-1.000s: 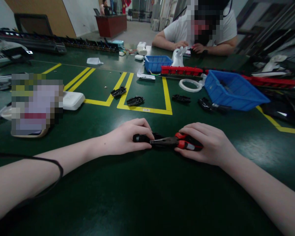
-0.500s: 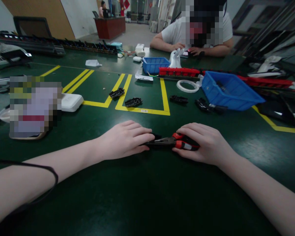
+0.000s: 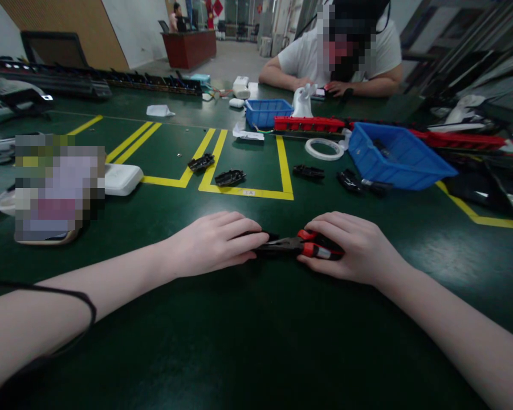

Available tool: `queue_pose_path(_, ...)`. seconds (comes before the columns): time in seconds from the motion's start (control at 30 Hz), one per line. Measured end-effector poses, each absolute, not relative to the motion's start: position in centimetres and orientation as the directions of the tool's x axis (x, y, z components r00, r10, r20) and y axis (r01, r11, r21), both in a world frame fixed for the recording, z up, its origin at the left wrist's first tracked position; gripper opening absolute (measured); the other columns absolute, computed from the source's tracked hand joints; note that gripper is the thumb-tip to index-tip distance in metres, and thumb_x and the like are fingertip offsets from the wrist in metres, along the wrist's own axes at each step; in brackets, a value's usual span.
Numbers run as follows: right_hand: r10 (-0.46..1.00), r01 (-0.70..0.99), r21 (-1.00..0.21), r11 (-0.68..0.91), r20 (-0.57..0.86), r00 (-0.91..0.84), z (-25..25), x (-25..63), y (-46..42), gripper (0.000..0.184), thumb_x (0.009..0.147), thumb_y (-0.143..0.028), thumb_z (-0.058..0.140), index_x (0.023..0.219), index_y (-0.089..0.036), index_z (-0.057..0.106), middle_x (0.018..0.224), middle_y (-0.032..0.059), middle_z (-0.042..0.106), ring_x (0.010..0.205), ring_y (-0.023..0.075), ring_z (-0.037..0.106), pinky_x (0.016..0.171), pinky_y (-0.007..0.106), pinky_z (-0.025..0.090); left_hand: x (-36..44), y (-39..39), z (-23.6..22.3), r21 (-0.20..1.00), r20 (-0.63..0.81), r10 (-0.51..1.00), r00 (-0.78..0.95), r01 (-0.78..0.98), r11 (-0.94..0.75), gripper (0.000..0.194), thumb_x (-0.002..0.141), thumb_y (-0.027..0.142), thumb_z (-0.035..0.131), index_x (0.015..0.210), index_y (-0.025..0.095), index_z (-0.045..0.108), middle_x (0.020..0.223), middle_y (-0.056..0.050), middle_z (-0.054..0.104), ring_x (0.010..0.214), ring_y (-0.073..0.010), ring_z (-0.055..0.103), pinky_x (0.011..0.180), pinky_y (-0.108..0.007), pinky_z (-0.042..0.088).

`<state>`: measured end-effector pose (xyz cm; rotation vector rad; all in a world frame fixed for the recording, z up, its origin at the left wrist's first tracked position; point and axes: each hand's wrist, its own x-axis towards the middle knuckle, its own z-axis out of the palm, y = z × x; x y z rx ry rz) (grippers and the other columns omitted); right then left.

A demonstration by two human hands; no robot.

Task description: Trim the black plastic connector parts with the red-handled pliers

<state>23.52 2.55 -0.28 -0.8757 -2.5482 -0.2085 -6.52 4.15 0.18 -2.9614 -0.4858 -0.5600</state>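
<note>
My right hand [image 3: 353, 247] is wrapped round the red-and-black handles of a pair of long-nose pliers [image 3: 288, 245], whose jaws point left. My left hand [image 3: 218, 244] is closed over a small black plastic part [image 3: 272, 235], only an edge of which shows beyond the fingertips. The tips of the pliers reach in under my left fingers, so their contact with the part is hidden. Both hands rest low over the green table [image 3: 256, 336]. Beyond them lie similar black parts [image 3: 231, 177].
At the right stands a blue bin [image 3: 402, 162] with dark pieces inside. A tape roll [image 3: 324, 149], a red strip [image 3: 310, 124] and a smaller blue bin [image 3: 267, 113] lie farther back. A phone [image 3: 64, 193] and a white case [image 3: 122, 179] are at left. A co-worker [image 3: 299, 60] sits opposite.
My left fingers have slid over the black part, covering more of it and the pliers' tips. My right hand keeps its hold on the pliers. The whole view has shifted slightly.
</note>
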Motion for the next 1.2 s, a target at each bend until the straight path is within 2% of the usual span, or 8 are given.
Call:
queue_pose_path(0.27,0.566,0.624,-0.024,0.781,0.448,-0.692,-0.3,23.7,2.6,0.033,0.085,-0.041,0.070,0.102,-0.014,0.063,0.092,0.0127,0.072,0.078,0.0237,0.070,0.066,0.036,0.058,-6.5,4.3,0.0,-0.059,0.378,0.283,0.882,0.328,-0.943,0.026,0.101,0.022,0.052,0.124,0.014,0.062,0.118,-0.013,0.068,0.098,-0.0230,0.066,0.078,-0.033,0.056)
queue_pose_path(0.57,0.590,0.629,-0.092,0.772,0.474,-0.654,-0.4,23.9,2.6,0.035,0.083,-0.041,0.073,0.105,-0.015,0.063,0.094,0.0125,0.072,0.081,0.0241,0.071,0.068,0.036,0.058,-6.7,4.5,-0.2,0.041,0.350,0.334,0.875,0.342,-0.939,0.029,0.101,0.023,0.053,0.128,0.015,0.061,0.123,-0.012,0.067,0.100,-0.0237,0.065,0.080,-0.035,0.053)
queue_pose_path(0.7,0.595,0.630,-0.091,0.771,0.456,-0.662,-0.4,23.9,2.6,0.033,0.083,-0.040,0.072,0.103,-0.015,0.063,0.093,0.0123,0.072,0.080,0.0240,0.070,0.067,0.036,0.058,-6.7,4.5,-0.2,0.162,0.331,0.400,0.855,0.366,-0.916,0.028,0.099,0.021,0.057,0.126,0.017,0.063,0.122,-0.010,0.066,0.102,-0.0232,0.064,0.082,-0.036,0.053)
queue_pose_path(0.97,0.584,0.629,-0.066,0.775,0.458,-0.671,-0.4,23.9,2.6,0.034,0.084,-0.041,0.072,0.104,-0.015,0.062,0.094,0.0127,0.072,0.080,0.0239,0.070,0.066,0.036,0.058,-6.4,5.1,0.0,0.595,0.233,0.571,0.787,0.349,-0.724,0.015,0.094,0.020,0.063,0.106,0.020,0.071,0.117,-0.006,0.062,0.108,-0.0204,0.060,0.091,-0.034,0.051)
queue_pose_path(1.07,0.574,0.625,-0.057,0.779,0.467,-0.673,-0.5,23.9,2.7,0.034,0.084,-0.041,0.071,0.104,-0.015,0.062,0.094,0.0128,0.072,0.079,0.0241,0.070,0.065,0.036,0.058,-6.3,5.2,0.0,0.663,0.201,0.593,0.779,0.337,-0.668,0.015,0.094,0.020,0.063,0.107,0.020,0.071,0.116,-0.006,0.061,0.108,-0.0200,0.059,0.091,-0.035,0.051)
queue_pose_path(1.2,0.563,0.625,-0.044,0.779,0.488,-0.667,-0.7,23.9,2.7,0.035,0.084,-0.042,0.071,0.106,-0.017,0.061,0.095,0.0123,0.072,0.081,0.0240,0.070,0.067,0.037,0.058,-6.2,5.4,0.1,0.677,0.172,0.596,0.784,0.345,-0.650,0.015,0.094,0.023,0.063,0.106,0.020,0.072,0.116,-0.006,0.061,0.108,-0.0208,0.059,0.092,-0.037,0.051)
